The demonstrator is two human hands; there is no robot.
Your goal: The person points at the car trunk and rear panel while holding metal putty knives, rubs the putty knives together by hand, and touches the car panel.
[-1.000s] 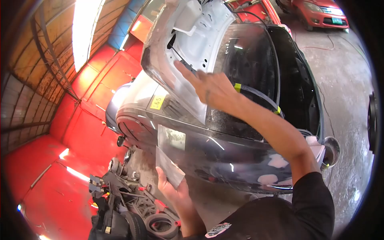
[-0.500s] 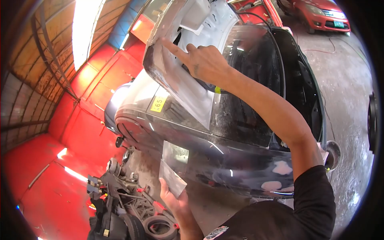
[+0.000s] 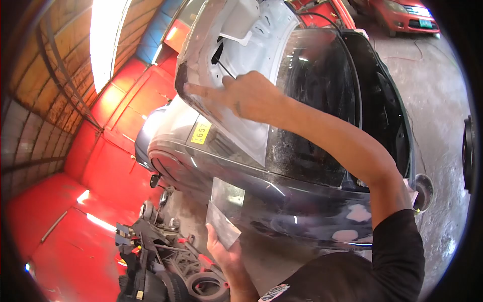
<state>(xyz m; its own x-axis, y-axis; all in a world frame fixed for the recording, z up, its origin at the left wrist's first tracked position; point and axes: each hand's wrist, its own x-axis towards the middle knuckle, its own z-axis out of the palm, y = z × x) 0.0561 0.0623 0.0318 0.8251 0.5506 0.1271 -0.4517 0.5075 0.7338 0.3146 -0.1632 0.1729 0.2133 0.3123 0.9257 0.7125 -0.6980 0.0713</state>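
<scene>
Panel point(image 3: 254, 55), raised at upper centre, has the right hand point(image 3: 251, 97) at its edge, index finger extended, contact unclear. A light fingertip should suit; the plates point(image 3: 222, 226) gripped in the left hand point(image 3: 224, 253), lower centre, are best held off the dark car point(image 3: 302, 204).

Auto workshop — patched car point(image 3: 297, 196), loose tyre point(image 3: 207, 276)

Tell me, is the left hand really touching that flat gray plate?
Touching. The head view shows it: the left hand grips the lower part of the flat gray plate, its thumb pressed along the edge.
</scene>
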